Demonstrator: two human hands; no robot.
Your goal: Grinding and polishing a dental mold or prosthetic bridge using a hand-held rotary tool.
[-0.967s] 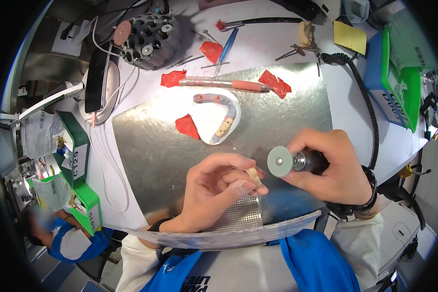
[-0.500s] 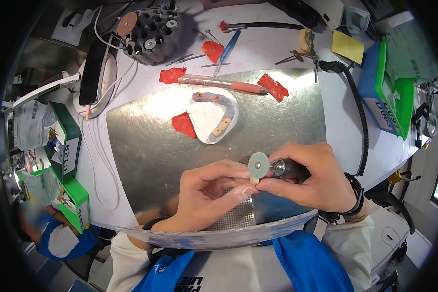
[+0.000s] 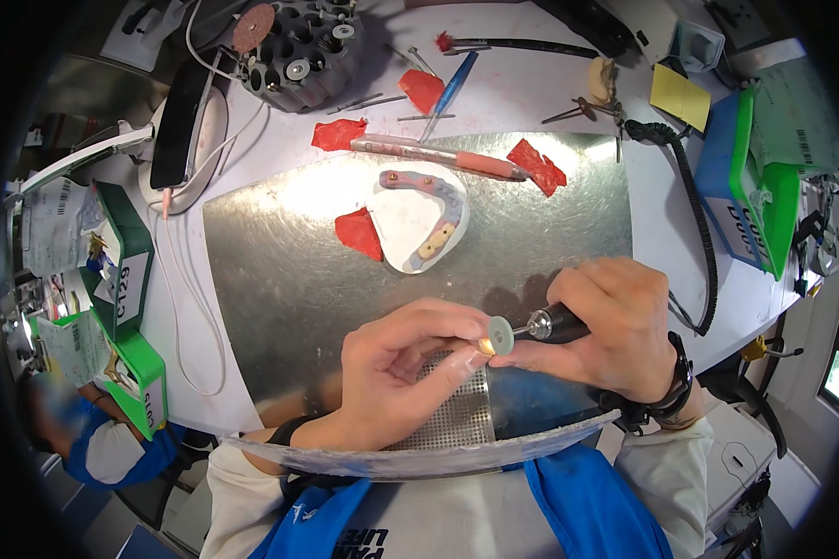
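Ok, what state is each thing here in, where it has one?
Left hand: pinching the small piece
Right hand: gripping the tool
Small piece: held beside the disc
Tool: held
Disc: fitted; spinning unclear
Pen: lying flat
Dental model: resting on metal plate
Phone: screen dark, cable plugged in

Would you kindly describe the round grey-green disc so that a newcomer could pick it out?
Above the near part of the silver metal sheet, the right hand grips a cylindrical black handpiece. At its left end sits the flat disc, whose round grey-green face distinguishes it from the small yellowish piece in the left hand.
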